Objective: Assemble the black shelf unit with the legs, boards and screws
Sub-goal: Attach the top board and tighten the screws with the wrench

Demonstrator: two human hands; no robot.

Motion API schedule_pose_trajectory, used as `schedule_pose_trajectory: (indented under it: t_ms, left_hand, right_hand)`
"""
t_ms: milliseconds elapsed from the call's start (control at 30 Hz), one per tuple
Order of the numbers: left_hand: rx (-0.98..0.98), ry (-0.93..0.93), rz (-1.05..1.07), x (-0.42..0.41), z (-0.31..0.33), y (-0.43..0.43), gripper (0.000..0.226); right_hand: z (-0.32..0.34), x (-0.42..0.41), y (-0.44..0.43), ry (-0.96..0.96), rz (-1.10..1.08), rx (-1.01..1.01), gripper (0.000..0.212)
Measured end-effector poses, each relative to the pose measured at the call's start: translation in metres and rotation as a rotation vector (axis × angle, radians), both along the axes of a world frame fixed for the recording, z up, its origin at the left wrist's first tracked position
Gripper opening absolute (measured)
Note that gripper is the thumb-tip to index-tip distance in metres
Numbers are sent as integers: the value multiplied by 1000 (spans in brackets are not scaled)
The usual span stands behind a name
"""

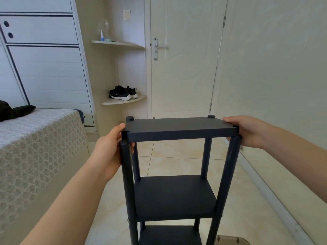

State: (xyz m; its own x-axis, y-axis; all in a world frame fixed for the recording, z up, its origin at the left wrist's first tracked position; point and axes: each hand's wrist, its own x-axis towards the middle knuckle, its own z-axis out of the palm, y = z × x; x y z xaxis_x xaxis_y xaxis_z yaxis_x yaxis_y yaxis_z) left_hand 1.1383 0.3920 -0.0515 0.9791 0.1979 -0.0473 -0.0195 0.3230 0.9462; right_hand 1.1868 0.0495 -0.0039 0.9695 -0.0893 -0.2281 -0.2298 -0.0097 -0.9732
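Note:
A black shelf unit stands upright on the tiled floor in front of me, with round black legs (128,183) and three boards in view. Its top board (178,127) sits tilted, raised above the two near leg tops. My left hand (109,147) grips the left end of the top board, thumb on top and fingers beneath. My right hand (247,129) grips the right end the same way. The middle board (174,195) and the lowest board (169,235) sit fixed between the legs. A silver screw head (128,220) shows on the near left leg.
A bed (35,138) with a patterned cover lies close on the left. A white door (184,59) is straight ahead, with corner shelves (123,101) holding black shoes beside it. A plain wall (283,85) runs along the right. A tan object (230,240) lies on the floor near the unit's base.

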Motion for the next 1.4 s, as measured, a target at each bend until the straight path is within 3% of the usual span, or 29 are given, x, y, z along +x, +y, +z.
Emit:
schedule_pose_trajectory:
  t_ms: [267, 767, 1000, 1400]
  left_hand:
    - [-23, -8, -27, 2, -6, 6, 38]
    - [7, 3, -70, 4, -6, 7, 35]
    - [7, 13, -88, 6, -9, 10, 36]
    - [27, 50, -26, 1, -7, 7, 34]
  right_hand:
    - [-5, -21, 3, -24, 171, 156, 26]
    - [-7, -27, 8, -52, 184, -50, 27]
    - [-7, -25, 3, -35, 122, -43, 45]
    - [-25, -24, 3, 20, 84, 20, 24]
